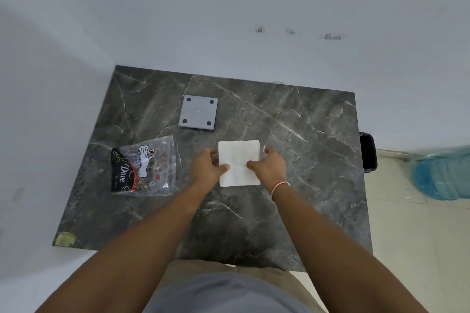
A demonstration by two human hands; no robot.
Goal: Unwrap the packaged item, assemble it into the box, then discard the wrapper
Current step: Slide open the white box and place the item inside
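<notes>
The white packet point(239, 162) lies flat near the middle of the worktop point(305, 134), its long axis running from the near edge toward the far edge. Both hands flank it: the left hand point(207, 166) pinches its left side, the right hand point(270, 168) its right, fingers closed on it, thumbs on top. Neither hand is nearer. The grey plate point(198, 113) lies beyond, toward the far edge; the clear wrapper point(145, 166) lies left.

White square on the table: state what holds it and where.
Both hands grip the white square: left hand on its left edge, right hand on its right edge.
</notes>
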